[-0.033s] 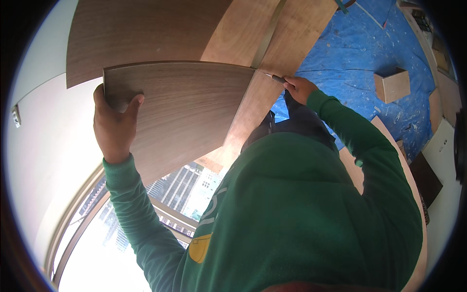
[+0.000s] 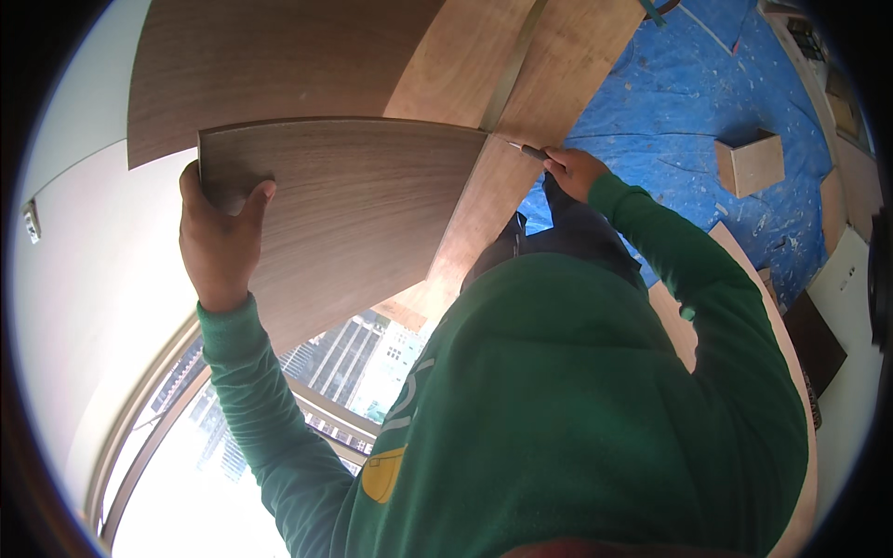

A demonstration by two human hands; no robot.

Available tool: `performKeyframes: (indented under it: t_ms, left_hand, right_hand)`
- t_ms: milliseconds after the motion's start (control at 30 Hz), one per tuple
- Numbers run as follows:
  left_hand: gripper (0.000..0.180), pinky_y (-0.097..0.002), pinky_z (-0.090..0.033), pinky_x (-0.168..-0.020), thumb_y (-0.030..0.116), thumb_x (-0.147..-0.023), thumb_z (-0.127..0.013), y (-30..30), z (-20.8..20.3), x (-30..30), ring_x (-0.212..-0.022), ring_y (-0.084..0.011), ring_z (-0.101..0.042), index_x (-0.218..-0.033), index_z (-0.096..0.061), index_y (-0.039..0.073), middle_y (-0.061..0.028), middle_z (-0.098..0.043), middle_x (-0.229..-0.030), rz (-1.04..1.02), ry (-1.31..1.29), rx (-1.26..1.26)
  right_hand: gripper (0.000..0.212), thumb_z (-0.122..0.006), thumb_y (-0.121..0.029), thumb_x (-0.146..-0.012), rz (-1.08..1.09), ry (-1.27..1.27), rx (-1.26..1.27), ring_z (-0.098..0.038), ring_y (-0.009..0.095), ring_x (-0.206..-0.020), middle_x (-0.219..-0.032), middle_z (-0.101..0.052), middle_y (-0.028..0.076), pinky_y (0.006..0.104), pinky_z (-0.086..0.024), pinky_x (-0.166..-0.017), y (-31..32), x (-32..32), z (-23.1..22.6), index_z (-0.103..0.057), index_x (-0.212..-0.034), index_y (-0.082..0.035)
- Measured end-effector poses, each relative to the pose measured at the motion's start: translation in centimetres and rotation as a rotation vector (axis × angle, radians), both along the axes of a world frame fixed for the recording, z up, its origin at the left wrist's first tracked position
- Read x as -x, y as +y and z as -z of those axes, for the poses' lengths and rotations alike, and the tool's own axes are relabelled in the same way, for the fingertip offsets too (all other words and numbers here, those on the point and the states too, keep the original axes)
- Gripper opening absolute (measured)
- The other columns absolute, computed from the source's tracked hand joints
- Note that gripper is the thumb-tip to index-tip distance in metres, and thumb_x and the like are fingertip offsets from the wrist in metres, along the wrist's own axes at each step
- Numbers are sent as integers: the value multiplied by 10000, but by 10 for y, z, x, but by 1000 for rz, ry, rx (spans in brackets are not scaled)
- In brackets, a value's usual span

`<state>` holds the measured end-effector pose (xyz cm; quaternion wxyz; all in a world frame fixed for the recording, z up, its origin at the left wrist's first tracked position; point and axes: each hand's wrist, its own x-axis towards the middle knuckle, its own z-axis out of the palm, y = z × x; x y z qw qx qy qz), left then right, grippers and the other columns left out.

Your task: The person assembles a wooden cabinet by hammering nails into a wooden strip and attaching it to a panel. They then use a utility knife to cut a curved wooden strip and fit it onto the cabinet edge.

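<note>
My left hand (image 2: 221, 232) grips the left end of a brown wood-grain sheet (image 2: 363, 177), its thumb on the top face and its fingers round the edge. The sheet bends slightly and its right edge lies over a lighter plywood board (image 2: 493, 191). In my right hand (image 2: 575, 172) is a slim pointed tool (image 2: 533, 152) with a dark handle and a thin pale tip. That tip is just above or on the plywood, a little right of the sheet's far right corner; contact cannot be made out.
A second brown sheet (image 2: 270, 70) lies beyond, with a metal strip (image 2: 514, 65) across the plywood. Blue plastic sheeting (image 2: 670, 102) covers the floor at right, where a small wooden box (image 2: 752, 166) stands. At lower left is a bright window (image 2: 186, 456) beside a white wall (image 2: 84, 260).
</note>
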<state>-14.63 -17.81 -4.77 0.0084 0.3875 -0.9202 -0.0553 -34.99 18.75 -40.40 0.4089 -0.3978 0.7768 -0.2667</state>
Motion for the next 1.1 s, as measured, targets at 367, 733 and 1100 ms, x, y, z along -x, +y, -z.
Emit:
performKeyframes:
  t_ms: [367, 733, 1100]
  left_hand:
    - [683, -472, -577, -854, 284, -790, -903, 2, 1, 3, -1021, -425, -727, -1300, -528, 27, -249, -718, -1101, 12, 20, -9]
    - [713, -471, -589, -842, 301, -783, -900, 14, 0, 5, -1029, -421, -729, -1328, -533, 26, -242, -716, -1128, 3, 2, 65]
    - [705, -478, -595, -822, 314, -785, -892, 22, -2, 4, -1023, -413, -733, -1321, -523, 44, -226, -713, -1132, 6, 20, 84]
  right_hand:
    - [393, -540, -288, -1055, 105, -113, 74, -680, 414, -980, -1060, -709, 243, 473, -543, -861, -5, 1, -9, -631, -1360, -58]
    - [393, -549, -319, -1048, 30, -97, -64, -695, 392, -984, -1066, -711, 249, 470, -547, -880, -32, 6, -7, -673, -1319, -65]
    - [390, -544, -279, -1056, 10, -57, -79, -659, 429, -1025, -1100, -681, 263, 487, -518, -887, -8, 6, -10, -631, -1363, -54]
